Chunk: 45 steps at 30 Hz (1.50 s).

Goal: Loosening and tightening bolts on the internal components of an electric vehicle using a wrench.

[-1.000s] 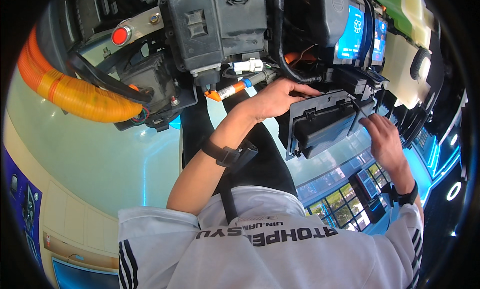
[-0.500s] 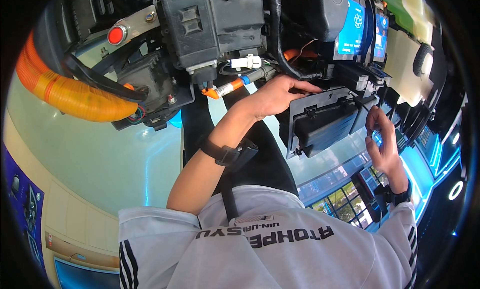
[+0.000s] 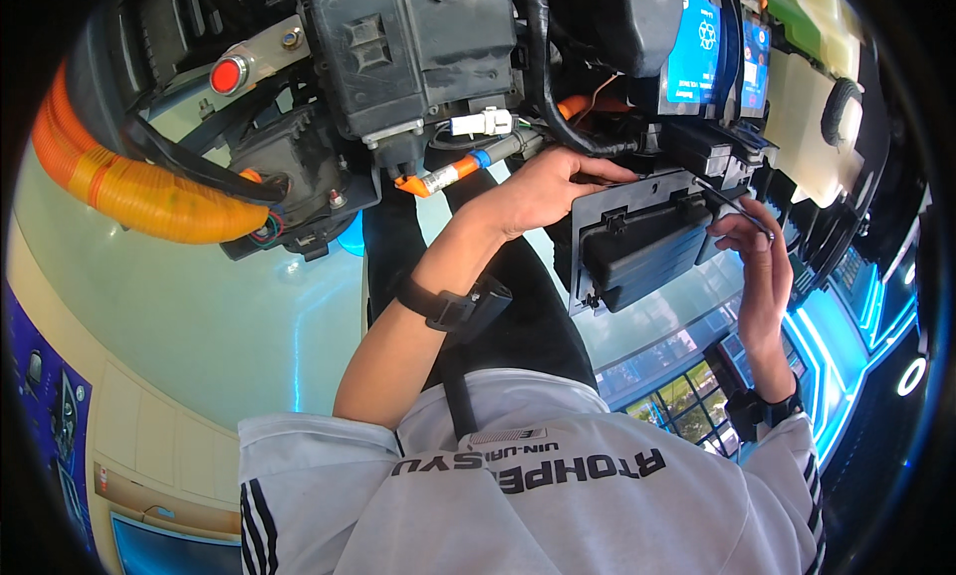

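Thin tool point(image 3: 720, 195), pinched in my right hand point(image 3: 763, 261), could slip if black panel point(image 3: 642, 251) shifts at my left hand point(image 3: 543, 189), closure unclear.

On the white shirt point(image 3: 597, 525) there is large dark lettering point(image 3: 588, 467), which appears upside down, with a smaller printed line above it. On the box-shaped unit point(image 3: 682, 109) at the upper right, a blue label point(image 3: 689, 62) carries white print and a white emblem. The orange connector point(image 3: 414, 185) bears a pale label point(image 3: 441, 180); its print is too small for reading.
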{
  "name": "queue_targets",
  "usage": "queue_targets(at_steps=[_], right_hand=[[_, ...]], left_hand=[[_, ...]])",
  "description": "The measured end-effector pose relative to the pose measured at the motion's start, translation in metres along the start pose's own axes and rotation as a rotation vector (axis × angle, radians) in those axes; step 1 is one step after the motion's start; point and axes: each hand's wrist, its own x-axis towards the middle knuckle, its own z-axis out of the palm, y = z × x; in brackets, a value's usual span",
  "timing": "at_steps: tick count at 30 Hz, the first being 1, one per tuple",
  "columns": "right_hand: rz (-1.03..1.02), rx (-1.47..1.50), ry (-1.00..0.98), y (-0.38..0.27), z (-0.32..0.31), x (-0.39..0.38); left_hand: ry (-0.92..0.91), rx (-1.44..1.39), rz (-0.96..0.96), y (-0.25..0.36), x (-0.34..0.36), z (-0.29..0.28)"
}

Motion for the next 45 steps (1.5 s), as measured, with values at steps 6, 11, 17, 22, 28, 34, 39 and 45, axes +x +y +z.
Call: queue_targets(at_steps=[6,11,17,22,28,34,39,45], right_hand=[[-0.457,-0.876,-0.58,-0.02,-0.033,0.03],[-0.474,-0.656,-0.567,-0.013,-0.028,0.035],[0.103,-0.004,0.035,0.01,-0.019,0.021],[0.213,0.433,0.135,0.011,-0.002,0.019],[0.059,-0.278,-0.088,-0.011,-0.015,0.019],[-0.328,-1.123,-0.407,-0.029,-0.026,0.027],[-0.197,-0.7,-0.422,-0.009,-0.028,0.019],[0.131,-0.071,-0.117,0.001,-0.021,0.014]], left_hand=[[-0.022,-0.02,0.01,0.0,0.001,0.001],[-0.011,-0.02,-0.006,0.001,0.001,0.001],[0.044,-0.051,0.027,-0.001,0.001,0.003],[0.05,-0.05,0.017,-0.002,0.001,0.003],[0.012,0.027,0.027,-0.002,0.001,0.002],[0.024,0.029,0.05,-0.003,0.0,0.001],[0.014,0.007,0.044,-0.003,0.001,0.002],[0.019,0.044,0.067,-0.005,0.001,0.002]])
